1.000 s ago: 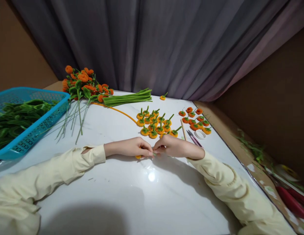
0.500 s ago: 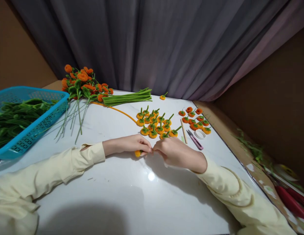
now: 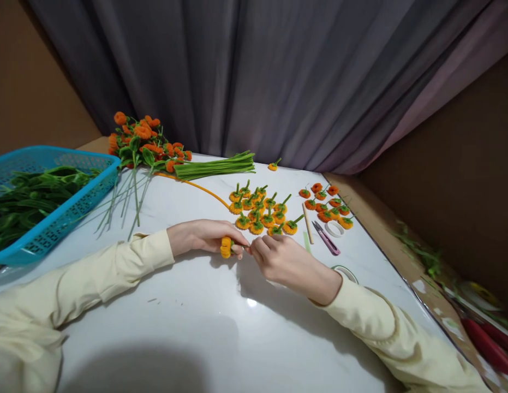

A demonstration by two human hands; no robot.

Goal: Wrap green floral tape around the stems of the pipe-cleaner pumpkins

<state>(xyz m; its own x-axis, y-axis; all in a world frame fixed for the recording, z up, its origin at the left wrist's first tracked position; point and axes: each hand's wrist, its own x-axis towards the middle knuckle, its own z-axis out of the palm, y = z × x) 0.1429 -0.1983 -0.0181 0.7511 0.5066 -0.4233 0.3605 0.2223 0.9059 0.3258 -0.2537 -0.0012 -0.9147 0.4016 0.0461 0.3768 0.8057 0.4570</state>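
My left hand (image 3: 210,236) is closed around a yellow pipe-cleaner flower (image 3: 226,247), its fuzzy head turned toward the left and its short stem pointing right. Fingertips of my right hand (image 3: 280,259) pinch together at the end of that stem, close to the left fingertips. What the right fingers grip is too small to make out. Just beyond both hands stand several yellow flower heads (image 3: 256,226), face down with green stems sticking up. A green-edged roll of tape (image 3: 346,273) lies partly hidden behind my right wrist.
Orange flower heads (image 3: 325,215), a wooden stick (image 3: 308,222), purple thread snips (image 3: 327,238) and a white ring (image 3: 334,228) lie at right. A blue basket (image 3: 53,221) of green leaves stands left, near an orange bouquet (image 3: 143,131) and green pipe cleaners (image 3: 215,166).
The flower in my left hand has turned so more of its head shows. My right hand has shifted slightly left and down, and the tape roll by my wrist has come into view.
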